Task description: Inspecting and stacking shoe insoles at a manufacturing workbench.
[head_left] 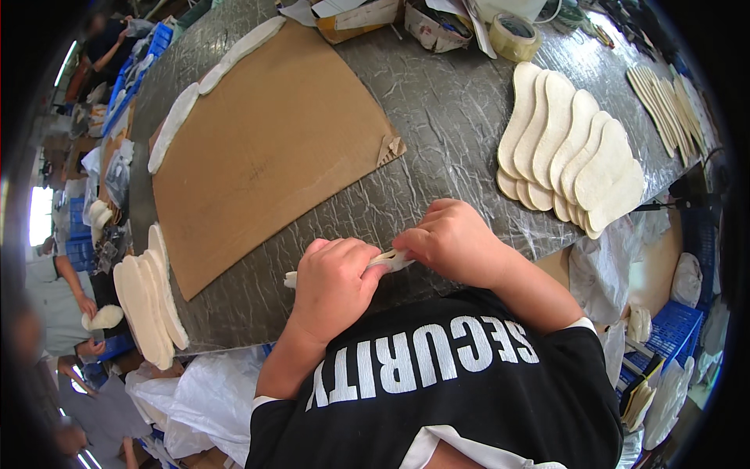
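Observation:
Close to my body, at the near table edge, both hands hold one cream insole (391,259), seen nearly edge-on. My left hand (332,281) is closed around its middle, and a pale tip sticks out past that hand on the left. The fingers of my right hand (449,242) pinch the other end, where the layers look parted or folded; the fingertips partly hide it. A fanned row of cream insoles (562,148) lies right of my hands. At the left table edge is a smaller stack of fluffy white insoles (148,301).
A brown cardboard sheet (266,141) covers the table's left part, with white insoles (234,59) along its far edge. At the back are a tape roll (514,37) and an open box (359,19). More insoles (664,109) stand far right. Co-workers (66,297) are at left.

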Demonstrator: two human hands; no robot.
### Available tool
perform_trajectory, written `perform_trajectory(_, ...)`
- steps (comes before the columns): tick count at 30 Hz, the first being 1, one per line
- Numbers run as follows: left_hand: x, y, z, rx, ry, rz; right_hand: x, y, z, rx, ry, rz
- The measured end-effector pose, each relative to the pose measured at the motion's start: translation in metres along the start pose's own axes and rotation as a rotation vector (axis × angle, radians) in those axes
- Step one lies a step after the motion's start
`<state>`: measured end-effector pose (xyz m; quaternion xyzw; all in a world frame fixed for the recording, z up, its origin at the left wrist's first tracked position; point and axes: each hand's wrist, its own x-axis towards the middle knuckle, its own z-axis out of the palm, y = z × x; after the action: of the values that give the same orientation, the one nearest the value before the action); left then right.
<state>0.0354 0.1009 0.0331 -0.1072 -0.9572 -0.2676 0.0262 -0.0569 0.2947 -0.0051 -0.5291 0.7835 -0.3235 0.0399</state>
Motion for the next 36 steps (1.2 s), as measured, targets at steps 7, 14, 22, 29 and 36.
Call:
perform_trajectory(7,-0.004,0.003,0.009,0.037,0.104,0.071,0.004,-0.017,-0.003,-0.052,-0.018,0.019)
perform_trajectory(14,-0.007,0.005,0.015,0.094,0.135,0.140,-0.004,-0.012,0.014,-0.116,0.094,-0.049)
perform_trajectory(22,-0.017,0.003,0.012,0.157,0.298,0.105,-0.025,0.012,0.003,-0.022,0.381,0.362)
perform_trajectory(29,-0.022,-0.004,0.025,0.167,0.258,0.094,-0.040,0.028,0.026,0.425,0.540,0.288)
perform_trajectory(36,-0.004,0.005,0.035,0.096,0.176,0.079,-0.033,0.017,0.034,0.555,0.602,0.215)
